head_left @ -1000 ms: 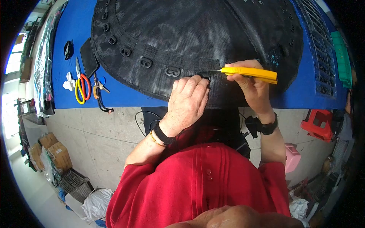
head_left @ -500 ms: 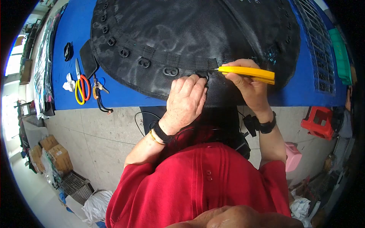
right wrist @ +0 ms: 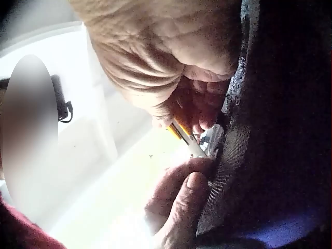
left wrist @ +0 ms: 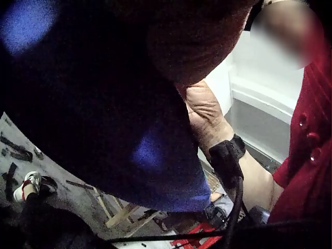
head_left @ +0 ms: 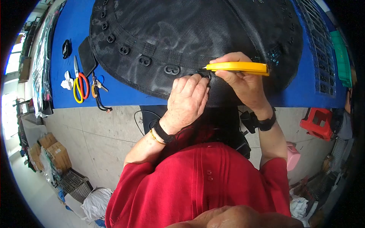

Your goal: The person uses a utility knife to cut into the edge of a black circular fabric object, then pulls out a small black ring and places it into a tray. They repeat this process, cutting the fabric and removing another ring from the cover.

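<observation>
A large round black mesh piece covers much of the blue table, with black plastic buckles on webbing along its curved edge. My left hand lies at the near edge, its fingers curled over. In the right wrist view, the left thumb and a finger pinch the mesh by a blade tip. My right hand grips yellow thread snips from the right, their thin tip pointing left just above the left fingertips, by a dark buckle. Shadow hides the left fingers in the left wrist view.
Scissors with red and yellow handles lie at the table's left, with keys, a black phone-shaped slab and crumpled white paper. A compartmented tray and green bin stand right. A red stool stands on the floor.
My right hand has moved the yellow snips left and slightly up, bringing their tip over the spot by the left fingertips. The left hand has stayed almost in place.
</observation>
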### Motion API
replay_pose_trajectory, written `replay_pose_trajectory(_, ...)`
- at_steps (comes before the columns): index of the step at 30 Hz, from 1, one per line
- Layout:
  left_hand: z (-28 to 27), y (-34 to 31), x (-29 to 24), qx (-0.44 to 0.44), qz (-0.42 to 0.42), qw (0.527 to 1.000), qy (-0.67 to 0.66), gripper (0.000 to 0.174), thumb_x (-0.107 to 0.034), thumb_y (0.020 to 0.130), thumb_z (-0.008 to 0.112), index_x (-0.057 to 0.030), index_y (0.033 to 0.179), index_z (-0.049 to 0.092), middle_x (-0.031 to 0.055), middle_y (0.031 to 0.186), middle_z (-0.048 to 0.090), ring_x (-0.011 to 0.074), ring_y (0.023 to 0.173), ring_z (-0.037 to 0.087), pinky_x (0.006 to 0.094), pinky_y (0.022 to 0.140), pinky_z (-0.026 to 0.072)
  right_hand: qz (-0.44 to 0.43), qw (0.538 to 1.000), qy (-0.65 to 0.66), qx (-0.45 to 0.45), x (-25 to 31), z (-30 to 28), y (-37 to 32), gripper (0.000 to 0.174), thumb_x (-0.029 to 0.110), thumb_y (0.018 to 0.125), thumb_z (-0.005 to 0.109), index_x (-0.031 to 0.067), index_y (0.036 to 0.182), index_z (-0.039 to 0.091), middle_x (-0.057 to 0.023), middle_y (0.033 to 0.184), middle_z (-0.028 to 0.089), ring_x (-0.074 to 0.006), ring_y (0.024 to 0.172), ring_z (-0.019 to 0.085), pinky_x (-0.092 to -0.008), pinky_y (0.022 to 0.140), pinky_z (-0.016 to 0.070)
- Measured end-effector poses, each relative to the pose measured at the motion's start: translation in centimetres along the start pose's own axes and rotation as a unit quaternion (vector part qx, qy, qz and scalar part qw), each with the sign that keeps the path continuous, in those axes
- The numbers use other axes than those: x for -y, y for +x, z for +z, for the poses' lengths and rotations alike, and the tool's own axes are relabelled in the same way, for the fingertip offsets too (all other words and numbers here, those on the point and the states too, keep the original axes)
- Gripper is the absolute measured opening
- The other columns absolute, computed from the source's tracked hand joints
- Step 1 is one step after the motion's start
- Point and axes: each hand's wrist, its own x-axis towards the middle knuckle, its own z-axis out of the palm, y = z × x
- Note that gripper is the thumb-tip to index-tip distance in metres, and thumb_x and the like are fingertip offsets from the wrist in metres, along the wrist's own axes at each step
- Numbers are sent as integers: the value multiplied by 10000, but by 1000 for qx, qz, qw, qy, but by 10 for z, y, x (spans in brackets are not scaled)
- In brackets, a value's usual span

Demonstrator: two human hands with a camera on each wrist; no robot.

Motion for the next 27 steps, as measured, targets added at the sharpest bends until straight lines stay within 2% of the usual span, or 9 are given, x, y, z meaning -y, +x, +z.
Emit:
replay_pose_trajectory(21, -2, 2, 0, 9, -3, 1000, -4, 390, -93, 936, 818, -16, 1310, 739, 138, 1248, 677, 323, 1096, 652, 448, 954, 527, -19, 997, -77, -2, -4, -4, 2, 156, 103, 1057, 793, 31, 1184, 737, -78, 1123, 808, -187, 1067, 786, -327, 972, 612)
replay_pose_trajectory(27, -1, 4, -3, -5, -16, 1000, -12, 388, -42, 904, 837, -41, 1282, 748, 133, 1208, 707, 336, 1052, 671, 446, 946, 534, -14, 996, -84, -9, -3, -10, -2, 172, 100, 1052, 810, 31, 1190, 735, -74, 1117, 810, -184, 1054, 792, -319, 951, 615)
